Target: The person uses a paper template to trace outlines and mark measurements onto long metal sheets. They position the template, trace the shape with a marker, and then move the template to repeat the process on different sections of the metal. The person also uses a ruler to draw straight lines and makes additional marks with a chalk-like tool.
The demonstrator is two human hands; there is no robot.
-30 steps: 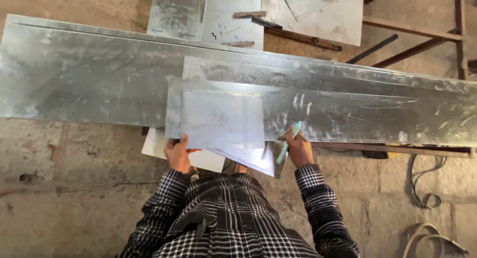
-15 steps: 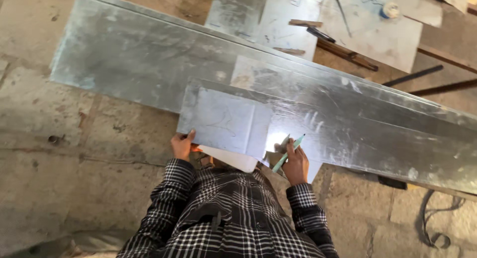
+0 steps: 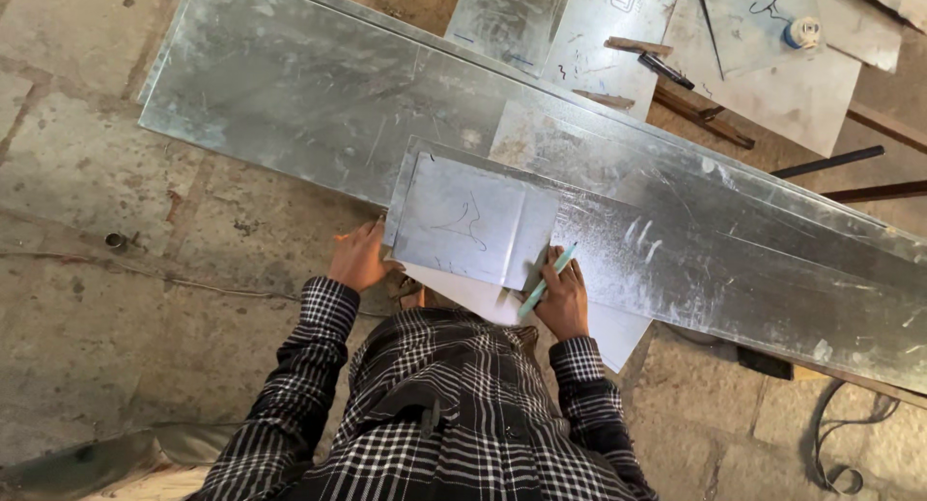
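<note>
Since half a second ago the view has tipped further, so the long sheets now run slantwise from upper left to lower right, and the small metal plate (image 3: pixel 473 221) shows a scrawled dark mark on its face that was washed out by glare before. Both hands have kept their places at the plate's near edge.

The left hand (image 3: pixel 359 257) grips the plate's lower left corner, its fingers (image 3: pixel 372 233) curled over the edge and closed on it. The right hand (image 3: pixel 563 298) sits at the lower right corner, its fingers folded around a turquoise pen (image 3: pixel 547 281) that slants up toward the plate's right edge; the same hand also presses against the plate.

The plate lies flat, just beyond the fingers of both hands, on top of a long galvanised strip (image 3: pixel 695 260) that stretches away to the right of the right hand. Beyond it lies a wider galvanised sheet (image 3: pixel 309 105). Under the plate, just on the near side of the fingers, a pale sheet (image 3: pixel 599 332) pokes out.

Far beyond the fingers, more cut sheet pieces (image 3: pixel 579 28) lie about with a small roll of tape (image 3: pixel 801 32) and a dark marker (image 3: pixel 664 70) on them. The stone floor (image 3: pixel 87 173) lies to the left of the left hand. No container is in view.
</note>
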